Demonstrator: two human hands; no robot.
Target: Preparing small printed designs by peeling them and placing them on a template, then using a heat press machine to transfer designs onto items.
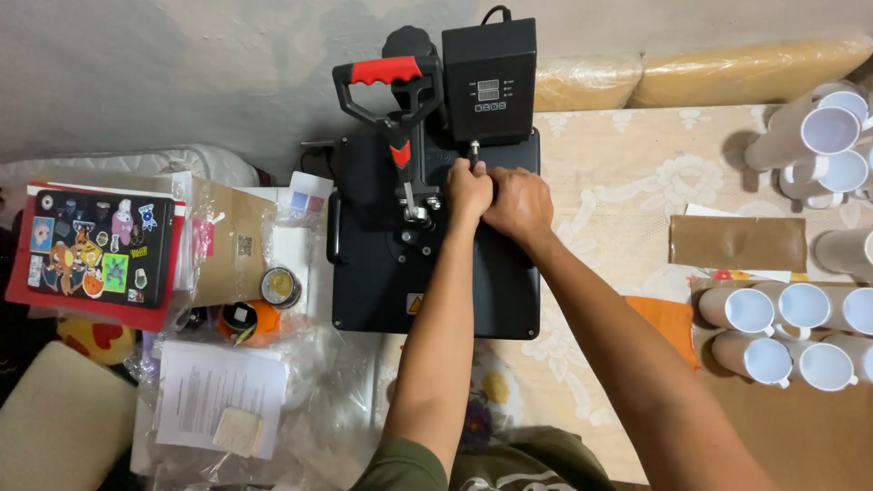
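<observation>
- Right now both of my hands meet on the black flat-plate heat press with the red-gripped lever handle (427,245), which sits at the centre of the floral-cloth tabletop (618,182).
- My left hand (467,189) is curled shut around a small upright knob just below the black control box with the small display (488,77); my right hand (518,205) is fisted beside it, touching it, though I cannot tell what it grips.
- Judging by its steel plates, the press will be heavy and stiff, and possibly hot on the plate faces; I would take it by the red grip at 11 o'clock, never the cable or box.
- White ceramic mugs wrapped in brown paper (791,332) lie at 3 o'clock, well apart: hard, smooth, breakable.
- Sticker-covered dark case (95,245) and clear plastic bags with printed sheets (218,391) crowd 9 o'clock.
</observation>
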